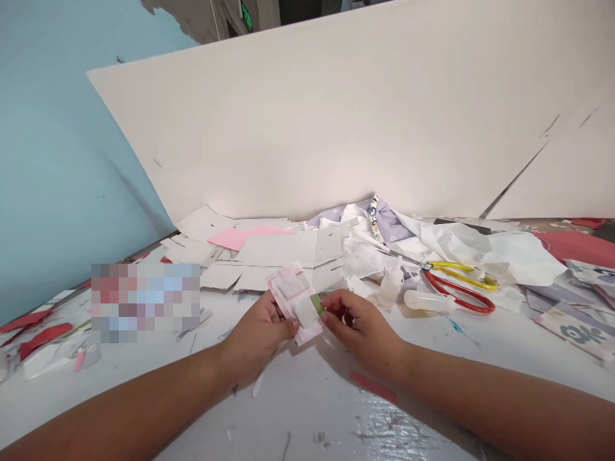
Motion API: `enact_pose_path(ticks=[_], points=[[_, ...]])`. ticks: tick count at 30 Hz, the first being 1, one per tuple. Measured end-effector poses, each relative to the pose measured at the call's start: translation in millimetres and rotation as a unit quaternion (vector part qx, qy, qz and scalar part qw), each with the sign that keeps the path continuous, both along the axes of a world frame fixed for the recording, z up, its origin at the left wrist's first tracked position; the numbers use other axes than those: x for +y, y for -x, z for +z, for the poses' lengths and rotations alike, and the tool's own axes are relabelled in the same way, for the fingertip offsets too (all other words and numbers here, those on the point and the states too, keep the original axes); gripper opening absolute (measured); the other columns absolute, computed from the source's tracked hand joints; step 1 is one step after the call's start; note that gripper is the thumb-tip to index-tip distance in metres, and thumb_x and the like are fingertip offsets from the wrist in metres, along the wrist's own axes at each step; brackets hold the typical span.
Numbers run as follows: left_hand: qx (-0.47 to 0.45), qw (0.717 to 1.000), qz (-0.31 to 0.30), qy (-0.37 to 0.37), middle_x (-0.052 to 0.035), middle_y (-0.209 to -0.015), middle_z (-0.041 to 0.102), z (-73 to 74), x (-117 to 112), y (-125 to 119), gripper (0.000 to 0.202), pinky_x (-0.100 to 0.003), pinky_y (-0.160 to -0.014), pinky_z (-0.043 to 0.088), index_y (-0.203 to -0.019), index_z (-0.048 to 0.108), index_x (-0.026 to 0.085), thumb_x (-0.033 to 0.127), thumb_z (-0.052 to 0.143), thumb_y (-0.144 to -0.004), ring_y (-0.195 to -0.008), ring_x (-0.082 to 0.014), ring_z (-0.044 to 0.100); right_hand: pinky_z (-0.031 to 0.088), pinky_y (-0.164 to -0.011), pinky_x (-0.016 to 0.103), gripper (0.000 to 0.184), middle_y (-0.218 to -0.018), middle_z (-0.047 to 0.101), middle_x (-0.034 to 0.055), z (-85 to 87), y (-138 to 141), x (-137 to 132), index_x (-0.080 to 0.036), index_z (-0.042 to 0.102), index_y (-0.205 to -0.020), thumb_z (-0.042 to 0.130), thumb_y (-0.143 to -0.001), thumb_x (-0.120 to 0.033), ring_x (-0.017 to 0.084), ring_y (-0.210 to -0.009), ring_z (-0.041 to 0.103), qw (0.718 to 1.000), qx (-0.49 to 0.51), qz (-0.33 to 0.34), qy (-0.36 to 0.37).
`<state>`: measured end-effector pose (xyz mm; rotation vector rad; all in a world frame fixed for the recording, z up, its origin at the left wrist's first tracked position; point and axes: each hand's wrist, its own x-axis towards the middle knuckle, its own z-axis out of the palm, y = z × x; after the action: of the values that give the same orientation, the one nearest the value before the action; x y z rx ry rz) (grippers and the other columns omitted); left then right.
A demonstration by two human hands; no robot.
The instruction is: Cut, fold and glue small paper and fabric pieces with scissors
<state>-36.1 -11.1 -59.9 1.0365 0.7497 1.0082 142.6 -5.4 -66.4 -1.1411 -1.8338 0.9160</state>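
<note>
My left hand (pixel 264 333) grips a small pink-and-white layered piece (pixel 296 301), thumb on top and fingers beneath; whether it is paper or fabric I cannot tell. At its right edge sits a green strip (pixel 317 303), pinched between the thumb and forefinger of my right hand (pixel 358 323). Both hands hold the piece tilted above the white tabletop. Just right of my right hand stand a small translucent bottle (pixel 392 282) and another one lying on its side (pixel 427 301). Scissors (pixel 461 288) with one yellow and one red handle lie behind them.
Flat grey-white card pieces (pixel 278 256) and a pink sheet (pixel 233 238) lie at the back. Crumpled white sheeting (pixel 500 253) and lilac fabric (pixel 391 223) spread rightward. Patterned pieces (pixel 579 330) rest at far right, red scraps (pixel 45 339) at left. A white panel (pixel 336 128) leans behind everything.
</note>
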Motion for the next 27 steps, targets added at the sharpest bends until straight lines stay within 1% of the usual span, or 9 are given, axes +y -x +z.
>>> enact_pose_path(ticks=[4, 7, 12, 16, 21, 24, 27], points=[[0.000, 1.000, -0.014, 0.004, -0.0055, -0.102, 0.062, 3.4, -2, 1, 0.042, -0.030, -0.077, 0.046, -0.106, 0.051, 0.022, 0.006, 0.062, -0.069, -0.090, -0.0179, 0.058, 0.036, -0.053, 0.023, 0.011, -0.069, 0.051, -0.0023, -3.4, 1, 1, -0.021, 0.051, -0.081, 0.047, -0.080, -0.032, 0.011, -0.060, 0.045, 0.998, 0.041, 0.003, 0.041], [0.011, 1.000, -0.014, 0.011, -0.0052, -0.100, 0.062, 4.7, -2, 1, 0.042, -0.028, -0.074, 0.046, -0.105, 0.052, 0.022, 0.004, 0.060, -0.069, -0.086, -0.0172, 0.059, 0.037, -0.055, 0.024, 0.013, -0.071, 0.051, -0.0020, -7.3, 3, 2, -0.021, 0.050, -0.082, 0.050, -0.079, -0.034, 0.011, -0.062, 0.046, 0.995, 0.076, 0.009, 0.067], [0.033, 0.999, 0.005, 0.019, -0.0067, -0.097, 0.063, 2.5, 0, -1, 0.033, -0.031, -0.075, 0.046, -0.102, 0.052, 0.019, 0.009, 0.059, -0.072, -0.088, -0.0193, 0.059, 0.039, -0.060, 0.027, 0.014, -0.074, 0.052, -0.0014, -9.1, 7, 2, -0.021, 0.048, -0.082, 0.054, -0.077, -0.032, 0.013, -0.067, 0.049, 0.987, 0.127, 0.014, 0.096], [0.047, 0.999, 0.009, 0.018, -0.0077, -0.098, 0.063, 2.4, 0, -3, 0.033, -0.034, -0.077, 0.044, -0.103, 0.052, 0.018, 0.011, 0.060, -0.071, -0.089, -0.0205, 0.058, 0.040, -0.061, 0.027, 0.015, -0.072, 0.051, -0.0016, -8.4, 7, 1, -0.021, 0.047, -0.082, 0.054, -0.076, -0.032, 0.013, -0.067, 0.049, 0.982, 0.156, 0.011, 0.104], [0.052, 0.997, 0.039, 0.030, -0.0079, -0.096, 0.063, 3.9, -2, -5, 0.035, -0.035, -0.078, 0.044, -0.102, 0.052, 0.018, 0.010, 0.060, -0.069, -0.089, -0.0215, 0.058, 0.037, -0.058, 0.026, 0.018, -0.069, 0.050, -0.0023, -6.7, 8, 0, -0.021, 0.051, -0.090, 0.053, -0.076, -0.032, 0.012, -0.063, 0.047, 0.985, 0.133, 0.021, 0.111], [0.041, 0.998, 0.030, 0.030, -0.0068, -0.095, 0.063, 4.3, -4, -4, 0.037, -0.035, -0.076, 0.044, -0.102, 0.053, 0.018, 0.007, 0.061, -0.067, -0.085, -0.0203, 0.059, 0.035, -0.056, 0.025, 0.012, -0.065, 0.048, -0.0029, -2.9, 9, -1, -0.019, 0.053, -0.080, 0.053, -0.075, -0.030, 0.011, -0.060, 0.044, 0.987, 0.115, 0.023, 0.110], [0.039, 0.999, 0.022, 0.022, -0.0065, -0.089, 0.064, 5.3, -4, -5, 0.034, -0.036, -0.076, 0.045, -0.098, 0.054, 0.017, 0.012, 0.065, -0.066, -0.081, -0.0199, 0.059, 0.034, -0.054, 0.025, 0.012, -0.062, 0.046, -0.0033, -1.0, 11, -3, -0.018, 0.051, -0.072, 0.054, -0.074, -0.030, 0.011, -0.058, 0.041, 0.987, 0.113, 0.027, 0.111]])
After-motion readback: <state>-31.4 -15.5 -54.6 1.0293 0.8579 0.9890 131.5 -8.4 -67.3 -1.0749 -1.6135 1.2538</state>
